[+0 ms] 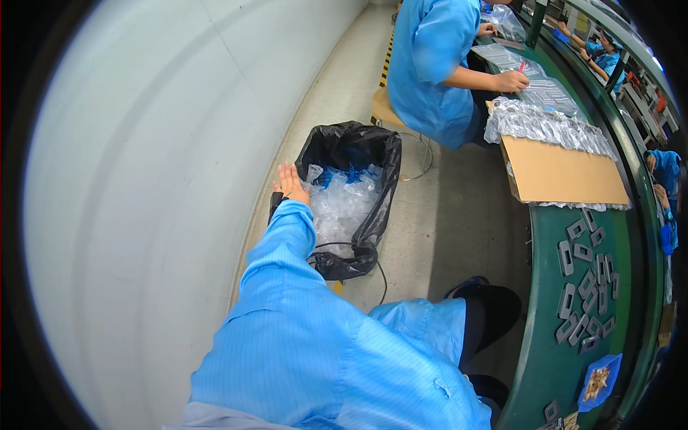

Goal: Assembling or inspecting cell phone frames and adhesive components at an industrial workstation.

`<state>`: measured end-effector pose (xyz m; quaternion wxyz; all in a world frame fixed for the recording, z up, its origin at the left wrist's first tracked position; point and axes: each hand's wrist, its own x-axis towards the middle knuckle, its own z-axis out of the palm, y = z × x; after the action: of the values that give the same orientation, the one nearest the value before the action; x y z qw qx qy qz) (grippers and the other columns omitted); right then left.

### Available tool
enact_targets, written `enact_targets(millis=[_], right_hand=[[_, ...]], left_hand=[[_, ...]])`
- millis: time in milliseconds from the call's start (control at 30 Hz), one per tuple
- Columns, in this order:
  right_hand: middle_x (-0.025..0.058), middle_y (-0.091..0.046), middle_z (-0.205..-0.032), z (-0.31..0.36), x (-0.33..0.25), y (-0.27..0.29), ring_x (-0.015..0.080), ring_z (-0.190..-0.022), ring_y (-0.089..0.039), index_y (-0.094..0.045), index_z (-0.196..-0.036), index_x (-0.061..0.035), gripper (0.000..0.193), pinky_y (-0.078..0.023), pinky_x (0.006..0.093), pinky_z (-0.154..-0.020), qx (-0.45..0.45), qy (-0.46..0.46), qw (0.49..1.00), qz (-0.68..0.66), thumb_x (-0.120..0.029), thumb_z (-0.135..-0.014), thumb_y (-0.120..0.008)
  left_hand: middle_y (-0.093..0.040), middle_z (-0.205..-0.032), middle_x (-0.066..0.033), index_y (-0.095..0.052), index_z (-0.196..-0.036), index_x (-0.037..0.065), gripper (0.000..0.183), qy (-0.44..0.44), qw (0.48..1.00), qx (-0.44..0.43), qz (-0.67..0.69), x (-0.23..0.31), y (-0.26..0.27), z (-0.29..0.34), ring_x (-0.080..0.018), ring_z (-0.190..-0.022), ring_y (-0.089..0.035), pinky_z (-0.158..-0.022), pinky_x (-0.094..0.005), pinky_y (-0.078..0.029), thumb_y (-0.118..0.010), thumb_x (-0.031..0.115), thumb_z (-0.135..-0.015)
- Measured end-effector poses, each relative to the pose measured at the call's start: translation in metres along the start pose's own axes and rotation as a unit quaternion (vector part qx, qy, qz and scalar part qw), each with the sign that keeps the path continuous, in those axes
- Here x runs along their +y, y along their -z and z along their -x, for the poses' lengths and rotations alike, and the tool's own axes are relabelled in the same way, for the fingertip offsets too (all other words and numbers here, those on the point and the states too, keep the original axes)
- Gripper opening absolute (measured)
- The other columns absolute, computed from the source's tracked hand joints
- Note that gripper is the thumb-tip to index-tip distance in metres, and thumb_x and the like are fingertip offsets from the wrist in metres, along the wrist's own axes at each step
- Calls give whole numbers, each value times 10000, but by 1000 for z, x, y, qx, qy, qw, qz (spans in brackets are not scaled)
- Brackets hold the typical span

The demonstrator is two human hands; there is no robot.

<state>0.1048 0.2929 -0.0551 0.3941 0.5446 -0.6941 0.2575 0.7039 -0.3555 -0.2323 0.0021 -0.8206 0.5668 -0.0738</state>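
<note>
Blue sleeve (287, 287) stretches out from the lap | left hand (290, 182) flat, fingers spread, holding nothing | bin (373, 215), black-lined and full of clear plastic wrap (344, 204), sits just right of the fingertips | right hand not visible

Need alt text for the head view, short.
The person's left hand, fingers spread and empty, reaches over the rim of a black-lined waste bin full of clear and blue plastic wrapping. To the right, small grey metal parts lie on a green workbench, and a co-worker in blue sits further along it.
</note>
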Motion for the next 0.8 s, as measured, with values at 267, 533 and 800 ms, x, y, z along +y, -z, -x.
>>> enact_targets(millis=[267,533,800], right_hand=[[242,-533,-1094,-5,-14,5,271,-667,-527,-437,-1374,6,435,-438,359,-557,-10,2,999,34,-145,-966,-444],[244,-528,-1104,-6,-7,2,269,-660,-526,-438,-1375,4,437,-442,357,-558,-14,-1,999,33,-149,-965,-446],[245,-523,-1113,6,-9,6,268,-652,-525,-439,-1376,1,439,-446,355,-559,-28,-19,999,37,-152,-964,-447]], left_hand=[[-83,-1626,-157,-191,-1531,17,629,-123,911,69,-387,7,-112,-26,-327,-1509,5,-1190,-545,-40,-344,263,-973],[-453,-1447,-232,-523,-1332,35,426,-161,983,18,-83,9,-214,4,-292,-1376,-417,-1133,-395,-336,-423,168,-940],[-665,-1117,-247,-617,-1199,17,472,-257,917,-285,106,69,-153,12,-402,-1070,-624,-950,-446,-479,-649,224,-776]])
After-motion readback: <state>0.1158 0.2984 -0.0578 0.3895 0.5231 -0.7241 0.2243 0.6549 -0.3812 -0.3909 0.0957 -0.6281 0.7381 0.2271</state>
